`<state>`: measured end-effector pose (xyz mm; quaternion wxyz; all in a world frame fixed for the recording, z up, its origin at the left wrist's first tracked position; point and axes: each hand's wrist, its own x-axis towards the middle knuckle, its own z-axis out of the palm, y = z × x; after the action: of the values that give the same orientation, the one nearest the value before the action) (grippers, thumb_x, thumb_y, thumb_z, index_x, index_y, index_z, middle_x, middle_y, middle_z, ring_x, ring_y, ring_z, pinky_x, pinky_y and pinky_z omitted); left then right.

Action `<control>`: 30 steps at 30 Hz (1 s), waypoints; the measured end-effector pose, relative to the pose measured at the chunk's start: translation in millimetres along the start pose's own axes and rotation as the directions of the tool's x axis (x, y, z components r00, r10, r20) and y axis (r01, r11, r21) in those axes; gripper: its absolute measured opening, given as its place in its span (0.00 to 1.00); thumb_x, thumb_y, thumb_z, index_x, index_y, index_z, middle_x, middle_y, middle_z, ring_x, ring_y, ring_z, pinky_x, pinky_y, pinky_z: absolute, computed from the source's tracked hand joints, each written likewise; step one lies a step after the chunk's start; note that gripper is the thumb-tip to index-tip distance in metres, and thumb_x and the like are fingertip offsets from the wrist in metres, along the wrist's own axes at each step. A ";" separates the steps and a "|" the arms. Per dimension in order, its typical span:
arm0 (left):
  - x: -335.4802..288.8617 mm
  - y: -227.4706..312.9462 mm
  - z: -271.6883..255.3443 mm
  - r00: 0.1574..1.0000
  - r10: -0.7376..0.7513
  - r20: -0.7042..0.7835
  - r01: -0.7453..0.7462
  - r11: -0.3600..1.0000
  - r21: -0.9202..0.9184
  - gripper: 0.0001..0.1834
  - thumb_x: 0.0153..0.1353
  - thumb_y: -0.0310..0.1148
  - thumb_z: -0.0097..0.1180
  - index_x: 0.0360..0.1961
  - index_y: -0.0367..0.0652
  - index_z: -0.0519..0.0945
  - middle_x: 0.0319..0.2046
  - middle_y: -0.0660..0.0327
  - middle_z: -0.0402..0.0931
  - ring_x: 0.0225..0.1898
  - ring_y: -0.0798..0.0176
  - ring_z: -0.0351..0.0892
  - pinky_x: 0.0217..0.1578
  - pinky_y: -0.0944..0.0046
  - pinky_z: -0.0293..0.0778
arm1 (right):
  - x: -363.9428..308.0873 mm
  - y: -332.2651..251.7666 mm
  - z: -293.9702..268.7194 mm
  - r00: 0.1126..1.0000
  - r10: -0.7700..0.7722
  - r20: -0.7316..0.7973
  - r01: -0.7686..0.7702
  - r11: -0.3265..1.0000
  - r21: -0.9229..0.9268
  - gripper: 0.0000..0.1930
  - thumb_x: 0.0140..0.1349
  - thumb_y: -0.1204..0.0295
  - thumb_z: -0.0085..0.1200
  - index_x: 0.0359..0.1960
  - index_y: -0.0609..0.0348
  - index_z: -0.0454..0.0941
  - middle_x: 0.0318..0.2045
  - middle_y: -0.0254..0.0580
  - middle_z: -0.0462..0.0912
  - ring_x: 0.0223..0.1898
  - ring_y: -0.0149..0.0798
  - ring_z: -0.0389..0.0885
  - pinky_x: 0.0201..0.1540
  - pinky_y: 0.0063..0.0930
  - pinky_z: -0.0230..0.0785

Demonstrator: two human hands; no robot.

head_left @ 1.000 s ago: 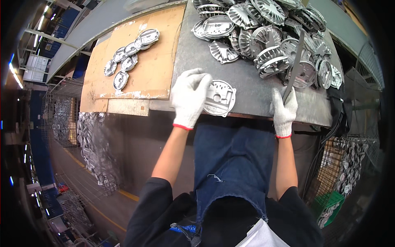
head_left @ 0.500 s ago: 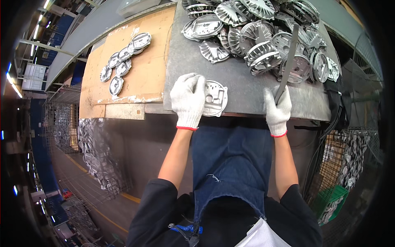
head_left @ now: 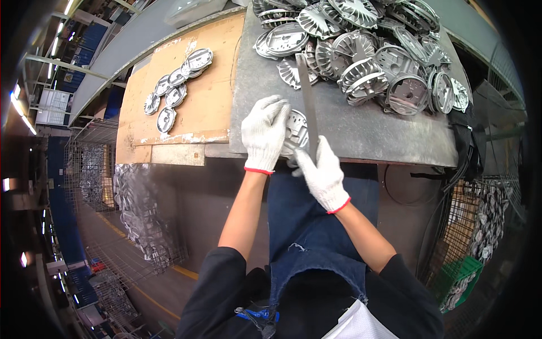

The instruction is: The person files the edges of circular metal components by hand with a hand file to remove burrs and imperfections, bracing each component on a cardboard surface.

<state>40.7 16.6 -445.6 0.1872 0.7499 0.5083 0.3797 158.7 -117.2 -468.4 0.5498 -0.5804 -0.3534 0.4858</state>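
Note:
My left hand point(head_left: 264, 134), in a white glove with a red cuff, presses down on a round grey metal casting point(head_left: 296, 129) at the near edge of the grey workbench point(head_left: 367, 130). My right hand point(head_left: 322, 173), gloved the same way, grips the near end of a long flat metal file point(head_left: 307, 101). The file lies across the casting and points away from me toward the pile of parts.
A heap of several similar finned metal castings point(head_left: 367, 51) covers the far right of the bench. A cardboard sheet point(head_left: 209, 85) on the left carries a row of several finished castings point(head_left: 175, 90). Wire baskets with parts stand at lower left point(head_left: 141, 226) and lower right point(head_left: 480, 226).
My right hand has swung the file from the right side of the bench over to the casting under my left hand. The view has shifted slightly downward.

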 end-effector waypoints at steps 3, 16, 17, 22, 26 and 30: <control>10.2 -4.2 -1.8 0.996 0.065 0.063 -0.064 0.998 -0.025 0.11 0.69 0.35 0.71 0.47 0.43 0.96 0.52 0.55 0.92 0.53 0.51 0.93 0.57 0.58 0.86 | 5.5 -6.2 6.9 0.999 -0.043 0.031 0.044 0.998 -0.048 0.17 0.81 0.69 0.62 0.62 0.69 0.75 0.40 0.45 0.92 0.37 0.33 0.92 0.37 0.29 0.85; 3.8 -12.6 4.6 0.995 0.060 0.076 -0.054 0.996 -0.078 0.13 0.69 0.36 0.72 0.49 0.42 0.96 0.52 0.55 0.93 0.56 0.54 0.92 0.59 0.58 0.84 | 9.0 -96.2 -59.5 0.936 -0.330 0.121 0.315 0.637 -0.704 0.22 0.81 0.50 0.60 0.52 0.59 0.76 0.25 0.54 0.87 0.29 0.62 0.90 0.33 0.54 0.79; 3.5 -13.0 3.7 0.996 0.053 0.069 -0.047 0.996 -0.080 0.13 0.69 0.36 0.72 0.49 0.42 0.96 0.52 0.55 0.93 0.56 0.54 0.92 0.59 0.58 0.84 | 11.7 -90.8 -64.5 0.940 -0.249 0.234 0.330 0.480 -0.813 0.22 0.81 0.50 0.59 0.52 0.60 0.76 0.25 0.55 0.86 0.28 0.62 0.90 0.32 0.54 0.79; 1.1 -12.0 3.6 0.993 0.091 0.069 -0.091 0.996 0.000 0.12 0.68 0.38 0.72 0.47 0.45 0.96 0.51 0.58 0.93 0.54 0.54 0.91 0.58 0.58 0.85 | 7.9 -105.8 -70.1 0.952 -0.165 0.259 0.305 0.392 -0.868 0.22 0.80 0.51 0.60 0.56 0.57 0.76 0.28 0.59 0.88 0.34 0.67 0.89 0.38 0.58 0.79; -0.6 -15.5 8.0 0.993 0.114 0.028 -0.113 0.993 -0.017 0.12 0.68 0.39 0.73 0.47 0.46 0.97 0.51 0.59 0.93 0.54 0.55 0.91 0.58 0.58 0.85 | 6.3 -111.4 -58.5 0.978 -0.138 0.159 0.207 0.500 -0.841 0.22 0.81 0.50 0.59 0.55 0.59 0.75 0.28 0.60 0.87 0.32 0.67 0.89 0.36 0.59 0.79; 1.3 -19.4 5.7 0.980 0.177 0.091 -0.186 0.976 0.113 0.11 0.67 0.39 0.74 0.46 0.49 0.97 0.51 0.61 0.94 0.55 0.56 0.91 0.58 0.58 0.85 | 7.1 -90.3 -70.4 0.951 -0.052 0.305 0.308 0.255 -0.917 0.22 0.81 0.51 0.60 0.53 0.60 0.75 0.26 0.60 0.86 0.31 0.67 0.89 0.34 0.59 0.78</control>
<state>33.3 26.5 -461.8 0.1262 0.8178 0.4518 0.3334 238.9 -118.1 -386.5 0.1018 -0.6929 -0.6938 0.1683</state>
